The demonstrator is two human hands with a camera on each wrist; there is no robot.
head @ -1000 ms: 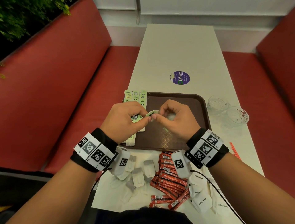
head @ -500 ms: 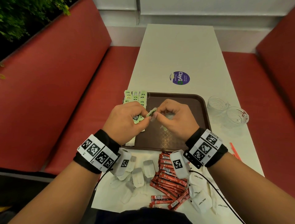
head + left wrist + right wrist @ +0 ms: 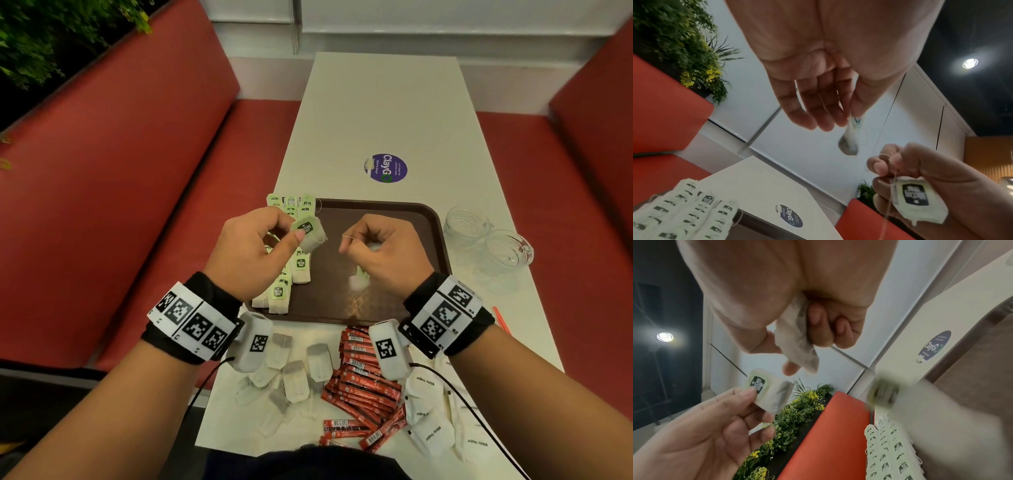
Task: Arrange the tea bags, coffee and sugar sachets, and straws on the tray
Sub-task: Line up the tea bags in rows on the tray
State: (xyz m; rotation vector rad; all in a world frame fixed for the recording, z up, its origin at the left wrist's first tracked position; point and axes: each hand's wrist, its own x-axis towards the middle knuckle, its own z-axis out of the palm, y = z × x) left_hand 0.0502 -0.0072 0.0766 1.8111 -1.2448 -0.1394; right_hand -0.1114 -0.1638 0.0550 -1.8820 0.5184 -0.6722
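2 hands hover over the brown tray (image 3: 404,301). left hand (image 3: 251,253) pinches a green-labelled tea bag (image 3: 308,233) between thumb and fingers. right hand (image 3: 380,250) is curled around a second tea bag (image 3: 797,344), its fingertips pinching a thin string (image 3: 347,240). rows of tea bags (image 3: 294,205) lie along the tray's left edge. loose tea bags (image 3: 294,377), red coffee sachets (image 3: 363,387) and white sugar sachets (image 3: 431,431) lie on the table (image 3: 387,102) near the person.
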